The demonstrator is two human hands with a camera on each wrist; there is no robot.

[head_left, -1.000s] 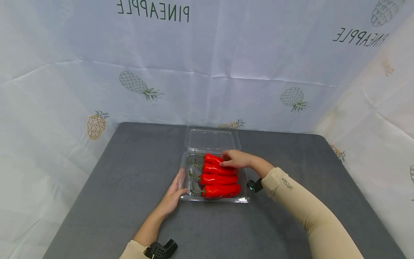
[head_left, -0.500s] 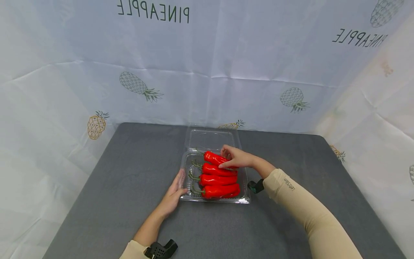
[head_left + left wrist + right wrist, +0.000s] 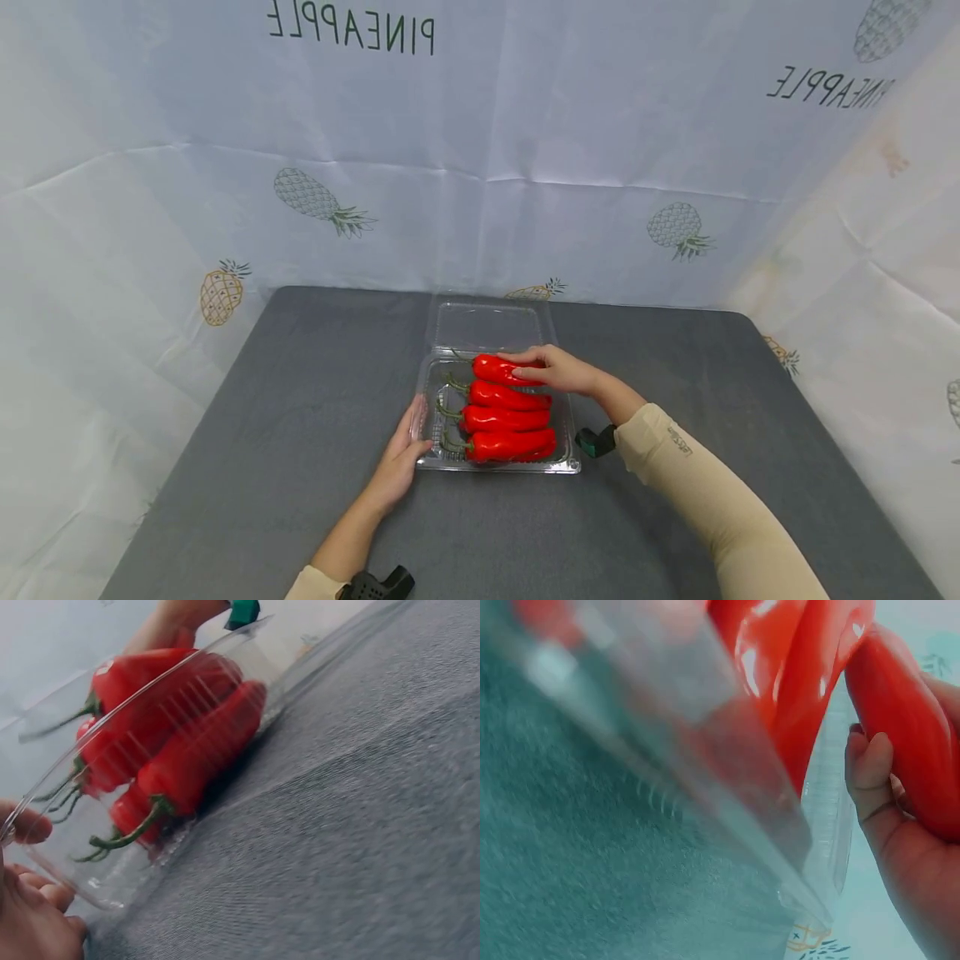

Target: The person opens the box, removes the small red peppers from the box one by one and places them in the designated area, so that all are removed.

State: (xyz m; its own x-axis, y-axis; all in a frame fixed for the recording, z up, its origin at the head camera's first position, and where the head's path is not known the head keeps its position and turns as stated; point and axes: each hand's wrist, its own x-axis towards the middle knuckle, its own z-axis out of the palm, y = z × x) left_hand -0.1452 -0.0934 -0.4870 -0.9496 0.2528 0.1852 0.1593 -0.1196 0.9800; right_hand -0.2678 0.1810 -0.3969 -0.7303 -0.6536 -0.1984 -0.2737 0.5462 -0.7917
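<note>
A clear plastic clamshell container [image 3: 573,461] holds a pile of red peppers [image 3: 510,418] with green stems, lying side by side with their stems to the left. My left hand [image 3: 395,468] grips the container's left side; in the left wrist view its thumb [image 3: 31,825] is at the rim and the fingers lie outside the wall. At the back of the pile, my right hand [image 3: 561,369] holds the rearmost red pepper [image 3: 491,367] by its right half. From the right wrist, that pepper [image 3: 907,720] shows between thumb and fingers, beside the container wall.
The container's hinged lid [image 3: 487,325] lies folded back toward the rear of the grey table [image 3: 322,375]. Behind the table hangs a white curtain [image 3: 487,208] with pineapple prints. Each wrist carries a dark camera.
My right hand lifted the rearmost pepper's right part slightly, then lowered it; its fingers now lie further along the top of that pepper. My left hand has stayed on the container's side.
</note>
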